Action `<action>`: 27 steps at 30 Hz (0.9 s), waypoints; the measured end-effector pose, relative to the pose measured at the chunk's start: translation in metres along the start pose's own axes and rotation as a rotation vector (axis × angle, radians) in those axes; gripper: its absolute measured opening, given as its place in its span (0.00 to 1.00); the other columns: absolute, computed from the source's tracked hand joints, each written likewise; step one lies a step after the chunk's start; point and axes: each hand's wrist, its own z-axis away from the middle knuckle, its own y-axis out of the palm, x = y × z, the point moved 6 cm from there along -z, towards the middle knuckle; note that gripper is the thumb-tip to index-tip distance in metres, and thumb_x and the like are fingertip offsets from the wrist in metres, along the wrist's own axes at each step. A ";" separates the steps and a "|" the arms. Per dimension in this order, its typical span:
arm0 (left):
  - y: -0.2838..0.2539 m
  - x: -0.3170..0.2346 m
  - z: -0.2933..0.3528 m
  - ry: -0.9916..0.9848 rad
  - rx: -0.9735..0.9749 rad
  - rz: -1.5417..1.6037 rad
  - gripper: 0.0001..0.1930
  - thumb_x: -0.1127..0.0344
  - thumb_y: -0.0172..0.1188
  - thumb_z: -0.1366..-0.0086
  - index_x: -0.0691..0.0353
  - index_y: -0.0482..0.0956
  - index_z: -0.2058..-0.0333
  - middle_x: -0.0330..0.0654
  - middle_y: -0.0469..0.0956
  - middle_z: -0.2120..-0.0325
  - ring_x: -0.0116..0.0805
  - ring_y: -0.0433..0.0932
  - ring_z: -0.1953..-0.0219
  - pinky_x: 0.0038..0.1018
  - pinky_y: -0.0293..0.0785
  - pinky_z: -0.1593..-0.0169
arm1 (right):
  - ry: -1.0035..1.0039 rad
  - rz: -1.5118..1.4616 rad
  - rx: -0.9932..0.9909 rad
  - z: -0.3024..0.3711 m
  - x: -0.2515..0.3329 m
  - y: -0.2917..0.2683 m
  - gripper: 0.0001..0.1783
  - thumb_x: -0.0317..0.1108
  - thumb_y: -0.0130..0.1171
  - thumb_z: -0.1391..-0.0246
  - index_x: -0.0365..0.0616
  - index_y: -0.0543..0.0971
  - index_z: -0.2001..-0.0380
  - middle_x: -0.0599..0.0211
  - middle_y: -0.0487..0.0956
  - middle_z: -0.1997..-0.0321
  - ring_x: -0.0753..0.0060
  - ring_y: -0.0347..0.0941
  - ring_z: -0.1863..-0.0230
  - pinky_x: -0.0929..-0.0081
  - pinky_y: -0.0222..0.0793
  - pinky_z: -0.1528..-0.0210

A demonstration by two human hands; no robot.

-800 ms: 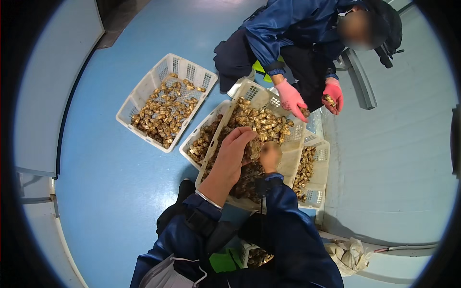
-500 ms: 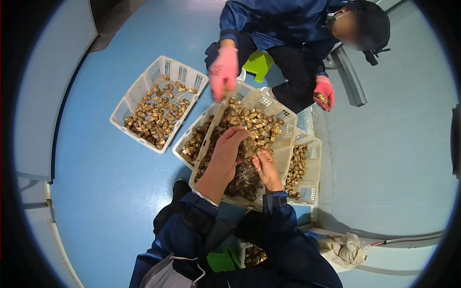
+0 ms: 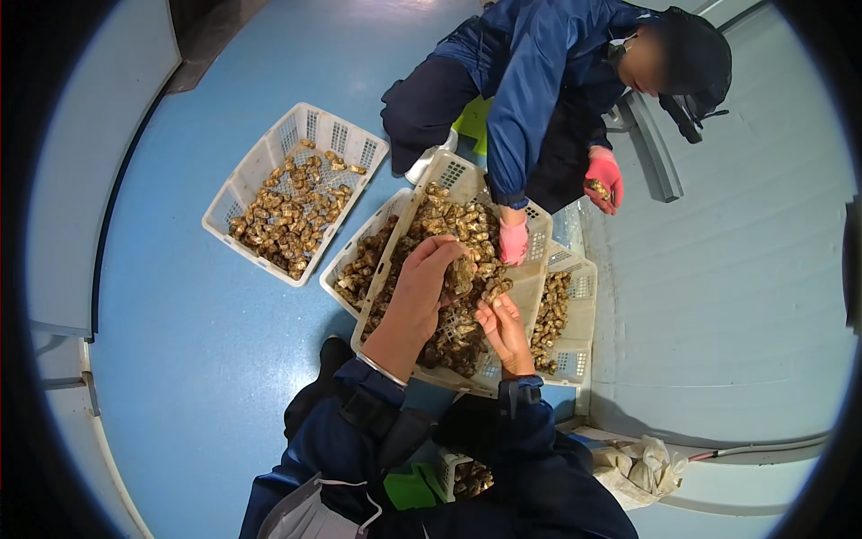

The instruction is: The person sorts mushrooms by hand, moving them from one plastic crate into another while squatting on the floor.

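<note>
Above a white plastic crate of knobbly brown-and-cream pieces, both my hands are at work. They look like shellfish or mushrooms; I cannot tell which. My left hand is closed around a larger brown clump. With its fingertips, my right hand pinches one small piece, a little apart from the clump. Darker bits and pieces lie in the crate's near part, partly hidden under my hands.
A co-worker in pink gloves sits opposite, one gloved hand in the same crate, the other holding a piece. Another crate stands left on the blue floor. Partly covered crates lie beneath mine. A pale sack lies lower right.
My right hand has moved slightly away from the clump with a small piece in its fingertips. The co-worker's one gloved hand has swung from the crate's far left corner into its right side.
</note>
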 end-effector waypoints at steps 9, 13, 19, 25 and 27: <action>-0.005 -0.006 0.001 0.022 -0.015 -0.033 0.05 0.66 0.54 0.37 0.53 0.72 0.61 0.35 0.78 0.67 0.28 0.78 0.64 0.27 0.75 0.66 | -0.292 -0.477 -0.119 0.006 0.059 0.000 0.07 0.32 0.49 0.38 0.43 0.73 0.59 0.66 0.77 0.68 0.77 0.72 0.68 0.80 0.71 0.66; 0.002 -0.004 0.000 0.024 -0.018 -0.036 0.05 0.66 0.53 0.37 0.54 0.72 0.61 0.35 0.78 0.67 0.28 0.79 0.65 0.27 0.75 0.68 | -0.220 0.140 -0.115 -0.020 0.044 -0.062 0.09 0.32 0.51 0.39 0.42 0.74 0.57 0.67 0.78 0.66 0.80 0.72 0.69 0.82 0.69 0.69; -0.001 0.002 0.000 0.035 -0.016 -0.039 0.05 0.66 0.53 0.37 0.54 0.72 0.61 0.35 0.78 0.67 0.28 0.79 0.65 0.28 0.76 0.68 | 0.038 2.078 0.035 -0.059 -0.053 -0.073 0.19 0.33 0.62 0.52 0.42 0.76 0.55 0.55 0.80 0.63 0.62 0.79 0.63 0.66 0.74 0.64; 0.004 0.003 0.002 0.018 -0.028 -0.045 0.05 0.66 0.53 0.36 0.53 0.72 0.61 0.34 0.78 0.66 0.27 0.78 0.64 0.28 0.76 0.65 | 0.095 2.289 -0.025 -0.076 -0.073 -0.094 0.16 0.34 0.65 0.59 0.42 0.76 0.64 0.51 0.79 0.65 0.48 0.76 0.59 0.59 0.73 0.59; 0.004 0.001 0.003 0.008 -0.029 -0.047 0.05 0.66 0.53 0.36 0.52 0.72 0.61 0.34 0.78 0.66 0.27 0.78 0.63 0.29 0.75 0.64 | -0.014 2.214 0.014 -0.073 -0.074 -0.095 0.16 0.34 0.65 0.59 0.43 0.78 0.64 0.50 0.79 0.65 0.47 0.76 0.61 0.58 0.73 0.59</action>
